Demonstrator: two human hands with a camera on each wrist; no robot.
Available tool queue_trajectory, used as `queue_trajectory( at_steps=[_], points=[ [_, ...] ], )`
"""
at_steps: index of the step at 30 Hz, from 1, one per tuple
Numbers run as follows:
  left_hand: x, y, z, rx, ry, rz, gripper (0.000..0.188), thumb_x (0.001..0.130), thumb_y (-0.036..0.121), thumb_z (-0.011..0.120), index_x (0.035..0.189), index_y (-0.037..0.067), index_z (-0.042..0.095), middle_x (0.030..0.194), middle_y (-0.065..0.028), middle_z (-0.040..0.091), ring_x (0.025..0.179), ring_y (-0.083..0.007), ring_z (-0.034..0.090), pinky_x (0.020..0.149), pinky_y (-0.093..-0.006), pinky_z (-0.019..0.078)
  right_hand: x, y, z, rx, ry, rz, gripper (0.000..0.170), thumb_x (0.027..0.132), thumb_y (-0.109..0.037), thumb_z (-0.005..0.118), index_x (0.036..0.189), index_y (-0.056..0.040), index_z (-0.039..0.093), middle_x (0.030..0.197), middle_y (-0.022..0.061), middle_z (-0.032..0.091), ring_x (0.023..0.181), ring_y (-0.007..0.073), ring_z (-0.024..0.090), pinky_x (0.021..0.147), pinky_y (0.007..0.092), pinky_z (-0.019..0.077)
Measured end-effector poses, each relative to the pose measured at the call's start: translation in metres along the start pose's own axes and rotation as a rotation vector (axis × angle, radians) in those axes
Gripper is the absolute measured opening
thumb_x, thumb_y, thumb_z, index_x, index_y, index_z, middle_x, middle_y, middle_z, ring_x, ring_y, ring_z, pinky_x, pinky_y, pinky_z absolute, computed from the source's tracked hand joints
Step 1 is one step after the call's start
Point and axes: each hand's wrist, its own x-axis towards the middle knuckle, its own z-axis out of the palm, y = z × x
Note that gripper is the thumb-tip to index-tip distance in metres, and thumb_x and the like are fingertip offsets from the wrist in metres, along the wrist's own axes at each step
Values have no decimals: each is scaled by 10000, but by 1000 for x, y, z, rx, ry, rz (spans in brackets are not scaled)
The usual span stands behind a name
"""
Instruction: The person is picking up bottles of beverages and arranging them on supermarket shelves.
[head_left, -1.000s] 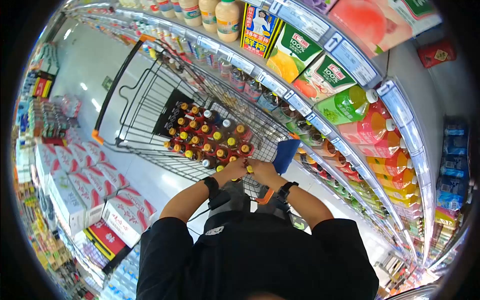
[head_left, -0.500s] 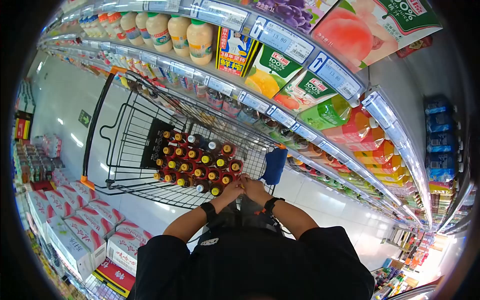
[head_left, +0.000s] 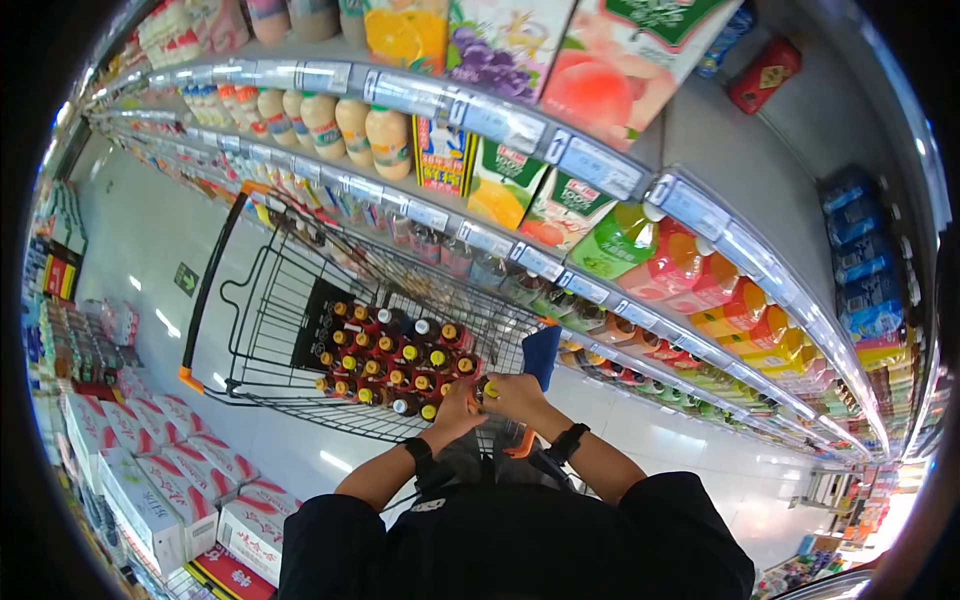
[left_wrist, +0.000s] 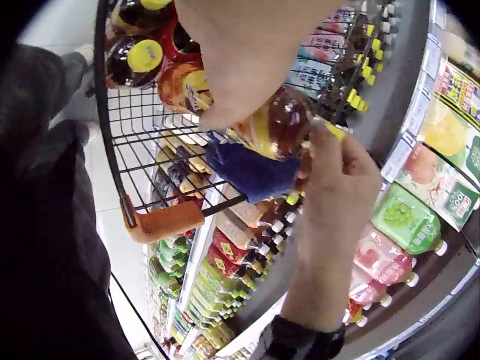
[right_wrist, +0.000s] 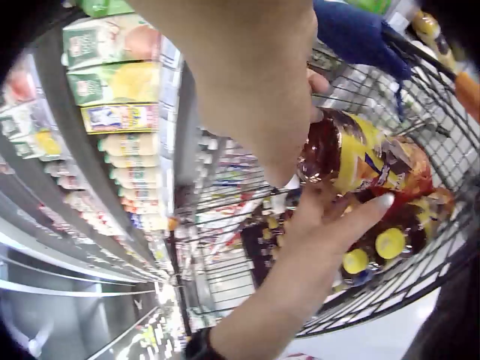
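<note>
Both hands meet over the near end of a shopping cart, around one bottle of dark drink with a yellow label. My left hand holds the bottle by its body, its thumb lying along the label in the right wrist view. At the bottle's top, my right hand pinches the yellow cap between thumb and fingers. The bottle lies tilted in the wrist views. Beside the hands, several dark bottles with yellow, orange and white caps stand packed upright in the cart.
A blue cloth-like piece hangs at the cart's corner. Shelves of juice cartons and bottles run along the cart's far side. Stacked white-and-red boxes stand on the floor at left. The cart handle is at the left end.
The head view has shifted, bringing more upper shelf into sight. Both hands stay together at the cart's near end, and a yellow cap now shows between them.
</note>
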Motion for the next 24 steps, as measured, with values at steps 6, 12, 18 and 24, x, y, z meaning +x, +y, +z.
queue_trajectory(
  at_steps=[6, 12, 18, 24],
  points=[
    [25, 54, -21, 42, 233, 197, 817, 578, 274, 798, 1264, 82, 400, 1258, -175, 444, 1147, -351, 459, 967, -467, 333, -46, -23, -89, 97, 446, -148, 372, 682, -318, 640, 977, -94, 620, 821, 100, 659, 710, 263, 643, 604, 361, 515],
    [35, 164, -51, 149, 382, 437, 733, 562, 345, 784, 1171, 68, 485, 1135, -116, 560, 1087, -322, 498, 949, -474, 294, -114, -26, -174, 138, 893, -308, 350, 686, -253, 667, 1002, -114, 612, 701, 86, 624, 579, 238, 607, 516, 321, 481],
    [23, 300, -83, -121, 224, 475, 624, 525, 309, 799, 1042, 44, 571, 969, -123, 615, 957, -307, 557, 879, -421, 374, -191, 0, -233, 534, 1058, -217, 317, 723, -100, 650, 1035, -92, 597, 590, 36, 540, 484, 116, 513, 479, 250, 425],
    [9, 367, -78, -546, 50, 538, 483, 613, 91, 778, 1041, 21, 563, 954, -66, 639, 892, -162, 615, 799, -308, 477, -212, 63, -209, 824, 930, -421, 306, 788, -76, 584, 1091, -49, 561, 701, 12, 551, 570, 53, 488, 522, 206, 411]
  ],
)
